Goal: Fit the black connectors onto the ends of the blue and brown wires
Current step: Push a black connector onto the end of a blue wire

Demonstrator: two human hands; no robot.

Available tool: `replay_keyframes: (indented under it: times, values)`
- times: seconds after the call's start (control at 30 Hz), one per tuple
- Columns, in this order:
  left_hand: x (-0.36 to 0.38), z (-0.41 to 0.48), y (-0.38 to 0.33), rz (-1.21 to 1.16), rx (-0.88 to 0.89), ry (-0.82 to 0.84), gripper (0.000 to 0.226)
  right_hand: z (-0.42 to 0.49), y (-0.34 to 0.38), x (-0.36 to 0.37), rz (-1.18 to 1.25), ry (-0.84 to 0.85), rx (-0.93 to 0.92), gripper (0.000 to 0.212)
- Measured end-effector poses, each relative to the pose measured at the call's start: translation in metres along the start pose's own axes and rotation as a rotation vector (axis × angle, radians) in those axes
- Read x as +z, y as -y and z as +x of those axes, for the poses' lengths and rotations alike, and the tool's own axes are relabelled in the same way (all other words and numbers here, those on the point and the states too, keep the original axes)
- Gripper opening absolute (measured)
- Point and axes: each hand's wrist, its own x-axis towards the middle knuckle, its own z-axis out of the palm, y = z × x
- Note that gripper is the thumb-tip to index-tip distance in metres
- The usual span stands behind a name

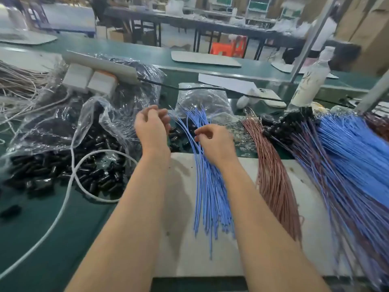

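Note:
A bundle of loose blue wires (208, 192) lies on the white board (181, 239) in front of me, with a bundle of brown wires (271, 175) to its right. Black connectors (63, 169) spill from a clear plastic bag at the left, and a few more (179, 133) lie beyond the blue wires. My right hand (216, 142) has its fingers curled over the upper part of the blue bundle and pinches a blue wire. My left hand (151, 125) hovers left of the wire tips with curled fingers; what it holds is hidden.
A large pile of blue and brown wires with black connectors fitted (328, 148) fans across the right. A white cable (69, 186) loops over the green table at left. A white power strip (99, 68), plastic bags and a bottle (311, 81) stand behind.

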Motion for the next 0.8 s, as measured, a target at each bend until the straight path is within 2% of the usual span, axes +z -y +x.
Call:
replay_keyframes:
  times: [0.1,0.2,0.4,0.47,0.63,0.73,0.8]
  values:
    - [-0.003,0.012,-0.012,-0.020,0.024,-0.020,0.019,0.006,0.002,0.012,-0.269,0.125,-0.044,0.025]
    - [0.000,0.013,-0.011,0.042,-0.063,0.064,0.015,0.011,0.003,0.025,-0.465,0.234,-0.063,0.031]
    - [0.002,-0.002,0.013,0.158,-0.084,0.151,0.016,0.013,0.000,0.045,-0.647,0.150,-0.101,0.026]
    - [0.002,-0.004,0.018,0.191,-0.071,0.176,0.015,0.014,0.000,0.043,-0.554,0.128,-0.111,0.023]
    - [0.001,-0.008,0.029,0.423,0.023,0.242,0.008,0.013,0.001,0.007,0.069,-0.044,-0.103,0.008]
    - [0.006,-0.013,0.033,0.409,-0.093,0.390,0.014,0.008,0.000,-0.006,0.116,-0.035,-0.134,0.009]
    - [0.008,-0.014,0.034,0.368,-0.168,0.414,0.017,0.004,-0.003,-0.007,0.102,-0.028,-0.138,0.010]
